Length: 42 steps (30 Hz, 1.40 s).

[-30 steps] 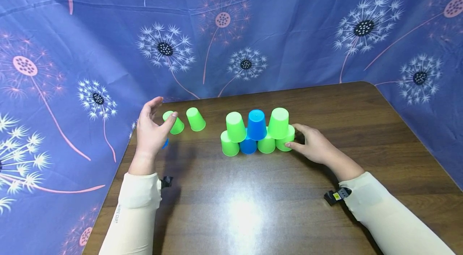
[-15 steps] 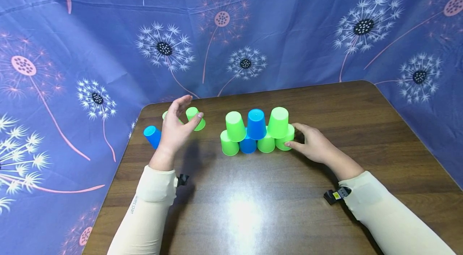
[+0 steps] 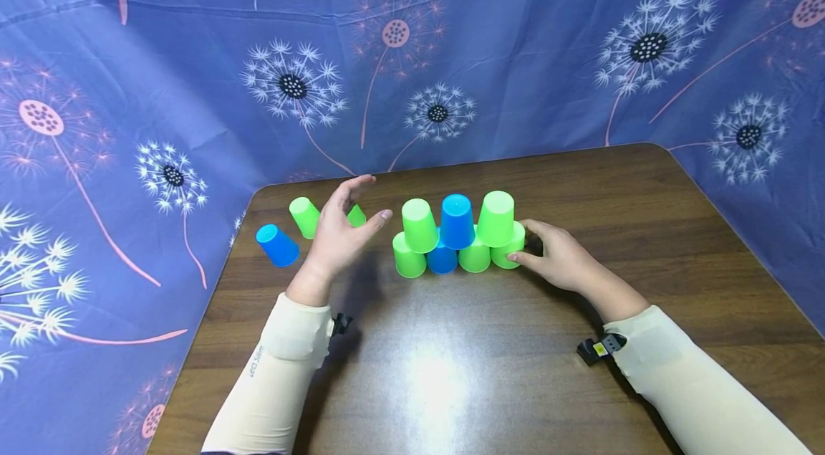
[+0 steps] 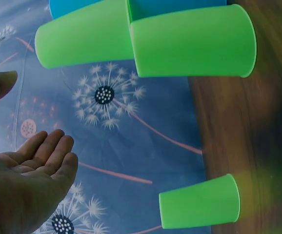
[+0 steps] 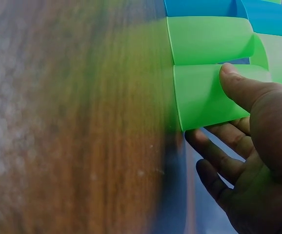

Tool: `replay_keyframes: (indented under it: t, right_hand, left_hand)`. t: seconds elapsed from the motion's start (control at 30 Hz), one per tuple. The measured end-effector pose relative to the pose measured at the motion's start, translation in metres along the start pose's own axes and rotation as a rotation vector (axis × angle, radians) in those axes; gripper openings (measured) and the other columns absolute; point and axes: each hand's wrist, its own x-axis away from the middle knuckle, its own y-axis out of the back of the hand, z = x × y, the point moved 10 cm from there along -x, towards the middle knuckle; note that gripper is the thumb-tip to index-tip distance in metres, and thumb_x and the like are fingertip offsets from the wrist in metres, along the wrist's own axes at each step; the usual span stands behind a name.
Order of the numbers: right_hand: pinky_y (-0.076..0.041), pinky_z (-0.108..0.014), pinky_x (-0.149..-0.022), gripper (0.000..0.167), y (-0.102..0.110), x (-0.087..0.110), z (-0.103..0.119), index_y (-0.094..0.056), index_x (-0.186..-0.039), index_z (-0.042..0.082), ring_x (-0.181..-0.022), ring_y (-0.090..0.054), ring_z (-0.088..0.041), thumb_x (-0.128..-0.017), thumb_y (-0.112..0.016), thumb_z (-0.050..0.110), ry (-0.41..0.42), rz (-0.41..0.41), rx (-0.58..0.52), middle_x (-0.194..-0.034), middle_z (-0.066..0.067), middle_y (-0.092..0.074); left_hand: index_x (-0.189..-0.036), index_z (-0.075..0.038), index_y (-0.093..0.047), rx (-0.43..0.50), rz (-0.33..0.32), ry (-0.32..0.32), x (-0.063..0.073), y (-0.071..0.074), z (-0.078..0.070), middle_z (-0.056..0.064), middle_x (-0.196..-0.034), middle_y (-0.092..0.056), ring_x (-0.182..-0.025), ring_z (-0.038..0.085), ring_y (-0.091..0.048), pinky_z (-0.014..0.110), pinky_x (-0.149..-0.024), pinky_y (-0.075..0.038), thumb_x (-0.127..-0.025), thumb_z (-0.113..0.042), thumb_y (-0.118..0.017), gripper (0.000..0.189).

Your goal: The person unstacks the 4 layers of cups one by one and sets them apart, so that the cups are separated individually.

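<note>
Cup stack point(image 3: 457, 222) sits between left grip point(image 3: 338, 234), spread and holding nothing, and right grip point(image 3: 557, 256), pinching the bottom end green cup point(image 3: 501, 258). Sideways tug there could drop the green cup above point(image 3: 496, 218).

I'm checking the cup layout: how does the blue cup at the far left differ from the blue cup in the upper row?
The left blue cup stands on the table; the upper blue cup rests on a lower row of cups. The left blue cup stands apart, while the upper blue cup sits between two green cups. Both are mouth-down.
</note>
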Motion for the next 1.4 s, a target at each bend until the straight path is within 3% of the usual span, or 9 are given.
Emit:
replay_keyframes:
  t: [0.1,0.27,0.5,0.7,0.8,1.03,1.2,1.4]
  right_hand:
    - [-0.046,-0.062,-0.106,0.068,0.0,0.0,0.0,-0.053,-0.147,0.0,-0.127,-0.058,-0.04,-0.096,-0.08,0.036,0.002,-0.001,0.0,-0.134,-0.02,-0.064]
    - [-0.047,-0.061,-0.105,0.067,0.0,0.0,-0.001,-0.054,-0.146,0.0,-0.125,-0.059,-0.039,-0.095,-0.08,0.035,0.002,-0.003,0.005,-0.133,-0.019,-0.064]
    - [-0.047,-0.061,-0.105,0.066,0.001,0.0,-0.001,-0.054,-0.146,0.001,-0.125,-0.059,-0.039,-0.095,-0.08,0.035,0.002,-0.004,0.005,-0.132,-0.018,-0.065]
    - [-0.044,-0.063,-0.109,0.067,0.0,0.0,0.0,-0.054,-0.146,0.001,-0.131,-0.056,-0.041,-0.095,-0.081,0.033,0.005,-0.008,0.001,-0.137,-0.02,-0.063]
    - [-0.043,-0.062,-0.11,0.067,0.0,0.0,0.0,-0.053,-0.146,0.001,-0.132,-0.056,-0.042,-0.094,-0.082,0.033,0.006,-0.011,0.001,-0.138,-0.02,-0.063]
    - [-0.043,-0.063,-0.11,0.068,0.001,0.0,-0.001,-0.053,-0.147,0.0,-0.132,-0.055,-0.042,-0.095,-0.081,0.033,0.0,-0.011,0.001,-0.138,-0.021,-0.062]
    - [-0.043,-0.063,-0.11,0.068,0.0,-0.001,-0.001,-0.053,-0.147,0.001,-0.133,-0.055,-0.041,-0.095,-0.081,0.034,0.001,-0.005,-0.006,-0.139,-0.02,-0.062]
    - [-0.043,-0.063,-0.11,0.068,0.0,0.0,-0.001,-0.053,-0.147,0.001,-0.132,-0.056,-0.041,-0.095,-0.081,0.035,-0.002,-0.006,-0.01,-0.138,-0.019,-0.063]
  left_hand:
    - [-0.151,0.003,-0.046,-0.001,0.023,-0.015,-0.001,-0.007,0.008,0.019,-0.154,-0.05,-0.147,0.038,-0.042,0.051,-0.124,-0.03,-0.094,-0.004,-0.078,0.066]
    - [-0.152,-0.007,-0.049,0.003,0.059,-0.008,0.0,-0.016,0.012,0.008,-0.153,-0.052,-0.145,0.027,-0.045,0.042,-0.122,-0.032,-0.094,-0.012,-0.08,0.065]
    - [-0.149,-0.008,-0.052,-0.018,0.095,-0.047,-0.001,-0.032,0.009,0.008,-0.149,-0.057,-0.142,0.03,-0.049,0.049,-0.12,-0.035,-0.094,-0.021,-0.082,0.064]
    - [-0.148,-0.013,-0.054,-0.066,0.117,0.001,0.0,-0.045,0.016,0.0,-0.149,-0.057,-0.143,0.018,-0.048,0.045,-0.119,-0.037,-0.093,-0.029,-0.083,0.065]
    - [-0.147,-0.014,-0.056,-0.102,0.124,0.015,0.0,-0.05,0.018,-0.002,-0.148,-0.057,-0.143,0.019,-0.047,0.048,-0.117,-0.039,-0.092,-0.031,-0.084,0.065]
    - [-0.146,-0.013,-0.058,-0.113,0.141,0.029,0.0,-0.061,0.022,0.002,-0.138,-0.063,-0.129,0.022,-0.057,0.052,-0.103,-0.051,-0.091,-0.028,-0.085,0.062]
    - [-0.141,-0.01,-0.061,-0.056,0.146,0.052,0.0,-0.065,0.024,0.003,-0.13,-0.066,-0.127,0.021,-0.059,0.048,-0.108,-0.051,-0.093,-0.022,-0.084,0.055]
    - [-0.139,-0.01,-0.062,-0.063,0.132,0.046,-0.001,-0.063,0.022,0.002,-0.129,-0.067,-0.127,0.019,-0.059,0.043,-0.107,-0.052,-0.093,-0.021,-0.083,0.052]
